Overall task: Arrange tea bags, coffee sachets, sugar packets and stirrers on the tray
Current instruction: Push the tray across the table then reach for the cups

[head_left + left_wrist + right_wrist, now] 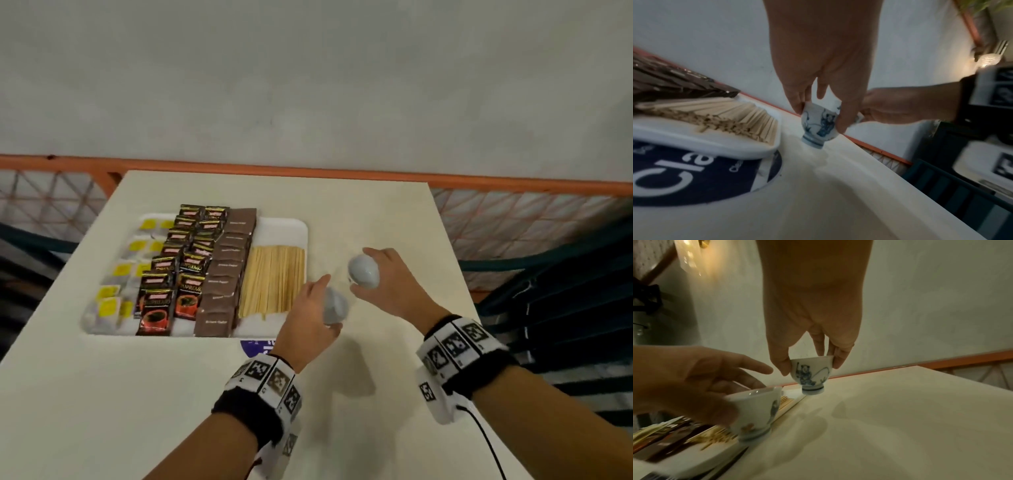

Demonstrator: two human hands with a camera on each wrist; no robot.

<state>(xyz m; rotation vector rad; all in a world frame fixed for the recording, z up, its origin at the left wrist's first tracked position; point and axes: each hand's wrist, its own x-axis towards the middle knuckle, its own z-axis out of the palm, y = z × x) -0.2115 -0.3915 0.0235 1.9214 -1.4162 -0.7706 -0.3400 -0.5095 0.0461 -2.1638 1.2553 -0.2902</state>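
Observation:
A white tray point(284, 229) on the table holds rows of yellow-tagged tea bags point(116, 274), black-and-red coffee sachets point(181, 270), brown sugar packets point(226, 274) and a bundle of wooden stirrers point(274, 279). Just right of the tray, my left hand point(327, 305) pinches a small white cup with blue drawings point(818, 123) by its rim, its base close over the table. Farther right, my right hand point(361, 272) grips a second cup of the same kind point(810, 371) from above, upright. I cannot tell whether either cup touches the table.
The white table point(137, 394) carries a dark blue round logo point(694, 178) partly under the tray's near edge. An orange rail with mesh point(308, 169) runs behind the table. Dark teal frames point(548, 291) stand past the right edge.

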